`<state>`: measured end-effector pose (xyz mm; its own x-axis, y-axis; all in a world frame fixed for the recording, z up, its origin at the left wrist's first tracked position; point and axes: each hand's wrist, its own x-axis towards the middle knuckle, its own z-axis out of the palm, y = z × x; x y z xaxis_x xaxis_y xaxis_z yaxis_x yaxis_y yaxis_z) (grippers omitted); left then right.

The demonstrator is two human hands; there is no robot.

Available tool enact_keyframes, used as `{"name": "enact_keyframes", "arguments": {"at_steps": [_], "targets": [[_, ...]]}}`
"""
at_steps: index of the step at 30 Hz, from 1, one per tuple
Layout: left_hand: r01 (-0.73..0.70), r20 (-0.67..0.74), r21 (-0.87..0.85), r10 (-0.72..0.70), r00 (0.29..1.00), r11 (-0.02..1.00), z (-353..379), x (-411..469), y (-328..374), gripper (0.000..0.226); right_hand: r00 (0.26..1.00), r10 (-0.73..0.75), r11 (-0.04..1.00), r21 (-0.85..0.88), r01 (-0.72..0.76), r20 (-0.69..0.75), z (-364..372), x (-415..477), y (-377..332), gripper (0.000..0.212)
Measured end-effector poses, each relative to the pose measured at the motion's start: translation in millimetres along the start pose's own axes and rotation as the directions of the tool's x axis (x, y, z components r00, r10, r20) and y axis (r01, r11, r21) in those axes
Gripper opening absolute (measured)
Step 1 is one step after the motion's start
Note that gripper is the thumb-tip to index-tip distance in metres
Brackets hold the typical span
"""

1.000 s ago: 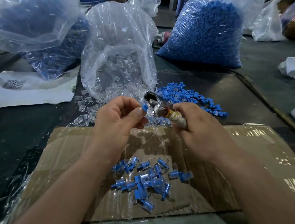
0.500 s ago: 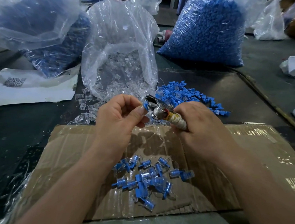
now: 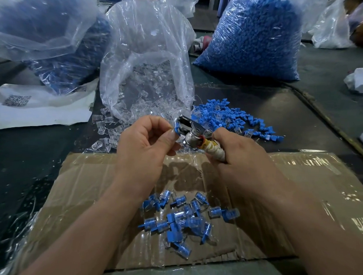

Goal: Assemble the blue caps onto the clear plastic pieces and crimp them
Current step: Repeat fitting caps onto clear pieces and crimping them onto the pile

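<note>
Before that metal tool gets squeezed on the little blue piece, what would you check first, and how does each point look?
1. Left hand pinches the blue piece: ok.
2. Right hand wraps the tool by its taped handle: ok.
3. Blue piece meets the tool's metal head: ok.
4. Piece fully seated in that head: cannot tell, the thumb hides it.
5. Fingertips out of the squeeze: cannot tell.
6. Cardboard below has bare room beside the finished pile: ok.
</note>
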<state>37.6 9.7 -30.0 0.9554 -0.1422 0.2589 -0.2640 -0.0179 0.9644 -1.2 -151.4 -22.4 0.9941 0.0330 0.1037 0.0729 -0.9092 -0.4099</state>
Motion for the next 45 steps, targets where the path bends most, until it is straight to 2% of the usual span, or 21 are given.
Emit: {"name": "enact_keyframes", "arguments": {"at_steps": [7, 12, 14, 16, 18, 20, 23, 27, 29, 30, 32, 34, 35, 37, 40, 42, 45], "targets": [[0.028, -0.01, 0.003, -0.028, 1.0, 1.0, -1.2, 0.5, -2.0, 0.023, 1.0, -0.03, 0.999, -0.042, 0.029, -0.01, -1.0, -0.6, 2.5, 0.019], [0.113, -0.018, -0.135, -0.117, 0.993, 0.984, -8.3, 3.6, -1.6, 0.008, 0.995, 0.009, 0.993, -0.117, 0.003, 0.103, -9.0, 0.1, 15.4, 0.016], [0.153, 0.064, -0.177, -0.143, 0.988, 0.972, -12.1, 5.1, 1.9, 0.003, 0.99, 0.031, 0.985, -0.171, -0.007, 0.138, -10.0, 0.5, 17.4, 0.017], [0.214, 0.211, -0.162, -0.178, 0.961, 0.963, -14.2, 5.3, 4.9, 0.008, 0.985, 0.034, 0.976, -0.218, 0.003, 0.167, -9.1, 2.0, 18.0, 0.024], [0.271, 0.344, -0.114, -0.218, 0.913, 0.956, -15.0, 5.2, 6.1, 0.013, 0.977, 0.043, 0.97, -0.242, 0.008, 0.207, -9.0, 3.8, 19.8, 0.034], [0.299, 0.459, -0.052, -0.243, 0.855, 0.953, -15.0, 4.3, 7.1, 0.014, 0.961, 0.081, 0.981, -0.192, -0.03, 0.265, -10.7, 5.1, 22.2, 0.05], [0.276, 0.593, 0.048, -0.25, 0.765, 0.96, -12.8, 2.3, 7.2, 0.013, 0.953, 0.082, 0.992, -0.12, -0.049, 0.292, -13.8, 5.4, 25.1, 0.071], [0.208, 0.661, 0.108, -0.227, 0.715, 0.972, -11.0, -0.5, 8.5, 0.02, 0.966, 0.062, 0.997, -0.065, -0.047, 0.252, -14.9, 5.1, 27.4, 0.062], [0.229, 0.616, 0.094, -0.237, 0.752, 0.969, -10.5, -0.9, 8.2, 0.021, 0.975, 0.053, 0.998, -0.043, -0.044, 0.216, -15.6, 5.4, 28.5, 0.051], [0.243, 0.533, 0.081, -0.248, 0.809, 0.967, -10.3, -0.4, 6.6, 0.019, 0.981, 0.049, 0.998, -0.034, -0.043, 0.186, -16.2, 5.7, 29.1, 0.044], [0.211, 0.249, 0.093, -0.228, 0.941, 0.973, -10.4, 3.9, -0.7, 0.005, 0.992, 0.056, 0.998, -0.01, -0.055, 0.117, -17.5, 6.6, 31.2, 0.035], [0.116, -0.025, 0.31, -0.114, 0.993, 0.944, -13.7, 11.6, -10.3, 0.011, 0.996, 0.071, 0.997, 0.017, -0.072, 0.046, -18.6, 7.2, 33.4, 0.025], [0.081, -0.082, 0.447, -0.049, 0.995, 0.891, -15.8, 15.5, -14.9, 0.018, 0.997, 0.075, 0.997, 0.03, -0.076, 0.01, -19.3, 7.1, 34.1, 0.019], [0.034, -0.064, 0.619, 0.007, 0.998, 0.785, -19.3, 21.2, -23.3, 0.037, 0.995, 0.082, 0.996, 0.052, -0.079, -0.055, -20.4, 6.8, 34.6, 0.011], [-0.028, 0.07, 0.721, -0.032, 0.997, 0.692, -17.1, 23.5, -32.5, 0.059, 0.986, 0.109, 0.991, 0.093, -0.098, -0.123, -21.8, 5.7, 33.7, 0.008], [-0.093, 0.172, 0.77, -0.064, 0.983, 0.631, -14.1, 23.8, -37.5, 0.062, 0.979, 0.132, 0.987, 0.115, -0.115, -0.152, -22.9, 5.3, 33.7, 0.01], [-0.184, 0.258, 0.835, -0.072, 0.964, 0.519, -12.2, 24.8, -41.6, 0.053, 0.968, 0.156, 0.984, 0.12, -0.135, -0.195, -24.2, 5.1, 34.2, 0.017]]}}
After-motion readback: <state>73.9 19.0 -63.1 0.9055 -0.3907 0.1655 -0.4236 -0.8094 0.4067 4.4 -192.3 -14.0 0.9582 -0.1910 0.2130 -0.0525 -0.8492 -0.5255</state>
